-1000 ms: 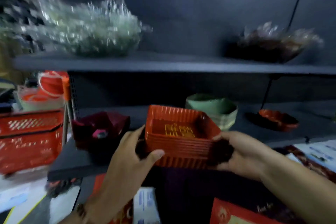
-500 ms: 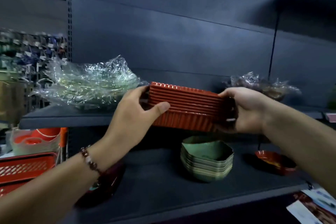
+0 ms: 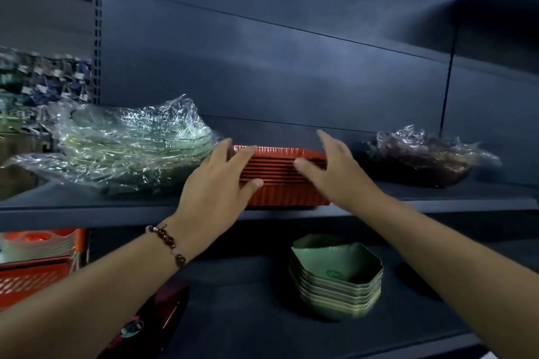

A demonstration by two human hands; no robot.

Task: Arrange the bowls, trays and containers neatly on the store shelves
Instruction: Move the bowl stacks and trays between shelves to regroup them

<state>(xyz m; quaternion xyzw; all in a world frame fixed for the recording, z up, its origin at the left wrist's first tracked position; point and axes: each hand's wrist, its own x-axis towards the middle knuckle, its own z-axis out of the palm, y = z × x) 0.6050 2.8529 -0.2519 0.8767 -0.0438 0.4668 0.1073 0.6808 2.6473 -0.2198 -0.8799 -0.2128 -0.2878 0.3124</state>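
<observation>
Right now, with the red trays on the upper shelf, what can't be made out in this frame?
- Red trays: the left hand and right hand cover both ends; the count is unreadable.
- Right bundle: crinkled wrap and shadow hide its contents.
- Maroon item: left forearm covers it, bottom edge cuts it.
- Orange basket: cut by the left edge.

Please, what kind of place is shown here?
Most likely a shop's homeware aisle. Dark metal shelving holds several stacks of the same ware: red trays, green bowls and plastic-wrapped plates. A red shopping basket stands at the left.
</observation>
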